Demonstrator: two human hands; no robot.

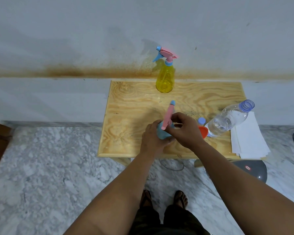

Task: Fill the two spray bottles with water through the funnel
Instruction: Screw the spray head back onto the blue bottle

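So you've got both hands on the blue spray bottle (pixel 161 133), which stands on the wooden table (pixel 126 106) near its front edge, about the middle. Your left hand (pixel 152 139) wraps around the bottle's body, fingers curled on it. Your right hand (pixel 185 128) is up at the neck, fingers and thumb pinching around the base of the pink trigger head (pixel 167 116), which points away from you toward the table's back edge, with its little blue nozzle tip at the far end.

The yellow spray bottle (pixel 165 77) stands upright at the back edge of the table, well apart from your hands, with its own pink and blue sprayer screwed on and pointing left.

To the right of the blue bottle, partly hidden behind your right hand, there's the orange funnel (pixel 204 131), and just behind it a small blue cap (pixel 201 120). Touching or nearly touching the funnel, the clear water bottle (pixel 227 119) sits uncapped toward the table's right side, with some water in it. A stack of white paper (pixel 248 139) hangs over the table's right front corner.
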